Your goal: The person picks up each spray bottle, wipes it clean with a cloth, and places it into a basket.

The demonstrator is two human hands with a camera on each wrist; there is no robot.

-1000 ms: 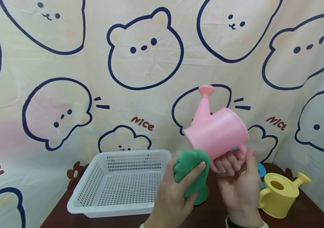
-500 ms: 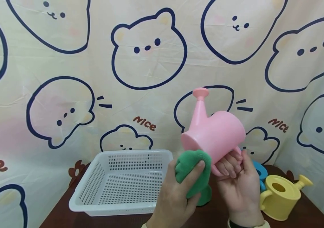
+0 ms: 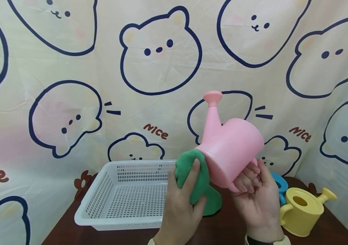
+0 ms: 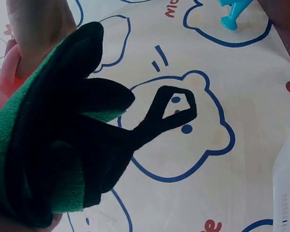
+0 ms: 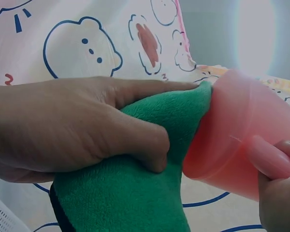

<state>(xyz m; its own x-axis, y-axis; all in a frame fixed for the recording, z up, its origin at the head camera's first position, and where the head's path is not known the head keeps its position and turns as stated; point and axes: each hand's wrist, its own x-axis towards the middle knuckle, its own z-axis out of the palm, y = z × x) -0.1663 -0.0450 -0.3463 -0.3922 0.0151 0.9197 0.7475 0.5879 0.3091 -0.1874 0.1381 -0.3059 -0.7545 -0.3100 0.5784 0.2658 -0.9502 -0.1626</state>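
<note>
My left hand point(image 3: 180, 207) grips a bunched green cloth point(image 3: 204, 178), its index finger laid along the front. The cloth overlaps the base edge of a pink watering can point(image 3: 233, 149), and in the right wrist view the cloth point(image 5: 150, 198) reaches right to that rim. Tipped on its side in the air, the can has its spout pointing up and its base facing lower left. My right hand point(image 3: 258, 204) holds it by the handle, fingers curled through. A black underside and a black loop point(image 4: 159, 113) of the cloth show in the left wrist view.
A white perforated basket point(image 3: 125, 223) stands on the dark brown table point(image 3: 66, 224) at the left. To the right of my right hand is a yellow watering can point(image 3: 302, 214), with a blue one point(image 3: 281, 183) partly hidden behind it. A cartoon-print sheet hangs behind.
My left hand and the cloth have moved left and slightly up, baring more of the pink can's base. The can has turned and shifted slightly left, its base swinging toward the viewer.
</note>
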